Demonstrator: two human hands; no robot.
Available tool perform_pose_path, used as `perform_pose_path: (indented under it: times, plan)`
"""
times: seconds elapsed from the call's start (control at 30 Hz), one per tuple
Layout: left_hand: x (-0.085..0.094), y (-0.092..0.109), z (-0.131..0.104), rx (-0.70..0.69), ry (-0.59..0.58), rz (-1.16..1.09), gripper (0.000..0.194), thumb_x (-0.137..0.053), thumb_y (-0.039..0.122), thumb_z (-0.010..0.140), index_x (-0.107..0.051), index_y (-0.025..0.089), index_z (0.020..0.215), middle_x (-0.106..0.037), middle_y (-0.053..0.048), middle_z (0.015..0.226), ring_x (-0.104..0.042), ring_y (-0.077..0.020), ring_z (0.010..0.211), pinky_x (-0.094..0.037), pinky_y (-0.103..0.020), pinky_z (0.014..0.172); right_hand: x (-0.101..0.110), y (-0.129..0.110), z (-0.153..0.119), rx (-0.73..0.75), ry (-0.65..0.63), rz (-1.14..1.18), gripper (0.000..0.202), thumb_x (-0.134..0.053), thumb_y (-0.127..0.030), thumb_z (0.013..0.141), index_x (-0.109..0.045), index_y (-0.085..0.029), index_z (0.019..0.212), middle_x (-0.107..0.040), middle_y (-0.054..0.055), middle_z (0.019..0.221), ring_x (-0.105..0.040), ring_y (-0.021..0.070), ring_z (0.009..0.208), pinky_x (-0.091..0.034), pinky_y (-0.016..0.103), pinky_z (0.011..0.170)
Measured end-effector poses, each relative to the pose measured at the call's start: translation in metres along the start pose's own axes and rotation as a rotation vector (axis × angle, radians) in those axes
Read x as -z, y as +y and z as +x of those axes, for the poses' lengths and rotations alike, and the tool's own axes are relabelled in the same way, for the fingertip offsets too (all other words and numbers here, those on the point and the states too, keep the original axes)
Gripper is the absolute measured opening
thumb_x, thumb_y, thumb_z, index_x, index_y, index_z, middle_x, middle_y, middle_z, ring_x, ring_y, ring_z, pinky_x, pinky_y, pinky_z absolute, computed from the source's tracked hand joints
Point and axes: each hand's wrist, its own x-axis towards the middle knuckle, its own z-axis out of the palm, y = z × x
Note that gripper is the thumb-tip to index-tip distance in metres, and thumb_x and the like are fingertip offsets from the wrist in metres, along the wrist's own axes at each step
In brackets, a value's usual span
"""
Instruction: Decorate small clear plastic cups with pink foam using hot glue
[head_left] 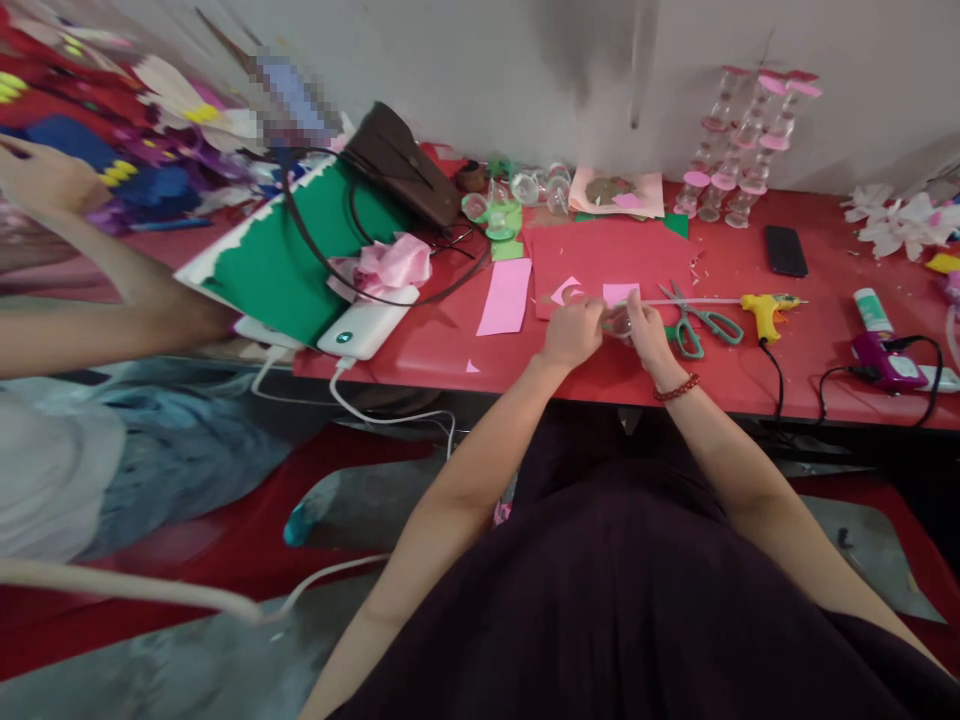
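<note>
Between my two hands, over the front part of the red table (420, 350), is a small clear plastic piece (618, 320). The fingers of my left hand (574, 332) are closed on its left side. My right hand (646, 330), with a red bead bracelet (677, 388) at the wrist, pinches its right side. Just behind them lie a small pink paper piece (621, 293) and a red sheet (585, 250). Green-handled scissors (690, 325) rest open right of my right hand. Further right is a yellow glue gun (766, 315) with a glue stick in it.
Stacked clear cups (750, 135) with pink discs stand at the back right, near a black phone (785, 250). On the left are a pink strip (505, 297), a white power bank (366, 325), a brown bag (405, 165) and a green board (292, 260). Another person's arm (112, 320) reaches in.
</note>
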Motion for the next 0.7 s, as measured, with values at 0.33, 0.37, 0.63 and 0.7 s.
perform_pose_path:
  times: [0.33, 0.37, 0.63, 0.7]
  plan:
    - [-0.010, -0.011, -0.004, 0.004, -0.027, -0.467, 0.034, -0.052, 0.044, 0.107, -0.061, 0.021, 0.083, -0.068, -0.003, 0.076, -0.060, -0.0165, 0.069, -0.049, -0.030, 0.070, 0.001, -0.003, 0.001, -0.047, 0.008, 0.007, 0.081, -0.037, -0.097, 0.086, -0.061, -0.021, 0.068, -0.048, 0.000, 0.057, -0.040, 0.0102, 0.050, -0.032, 0.027, 0.046]
    - [-0.010, -0.011, -0.004, 0.011, -0.017, -0.495, 0.036, -0.055, 0.049, 0.105, -0.061, 0.021, 0.082, -0.067, -0.002, 0.075, -0.059, -0.0158, 0.067, -0.048, -0.030, 0.068, -0.001, -0.003, 0.001, -0.036, 0.003, 0.023, 0.080, -0.038, -0.097, 0.086, -0.060, -0.022, 0.070, -0.048, -0.001, 0.059, -0.041, 0.0102, 0.051, -0.033, 0.026, 0.047]
    - [-0.017, -0.019, -0.004, 0.082, 0.132, -0.361, 0.034, -0.046, 0.041, 0.106, -0.055, 0.023, 0.079, -0.063, -0.003, 0.072, -0.057, -0.0164, 0.066, -0.043, -0.030, 0.066, -0.013, -0.005, 0.001, 0.194, -0.117, 0.057, 0.060, -0.072, -0.082, 0.079, -0.054, -0.026, 0.089, -0.048, -0.005, 0.075, -0.044, 0.0095, 0.060, -0.042, 0.025, 0.056]
    - [-0.018, -0.020, -0.005, 0.058, 0.152, -0.266, 0.030, -0.046, 0.036, 0.105, -0.056, 0.023, 0.080, -0.064, -0.004, 0.075, -0.058, -0.0179, 0.068, -0.042, -0.031, 0.067, -0.012, -0.005, 0.003, 0.158, -0.148, 0.081, 0.063, -0.061, -0.087, 0.084, -0.050, -0.026, 0.080, -0.042, -0.006, 0.067, -0.040, 0.0100, 0.057, -0.040, 0.026, 0.054]
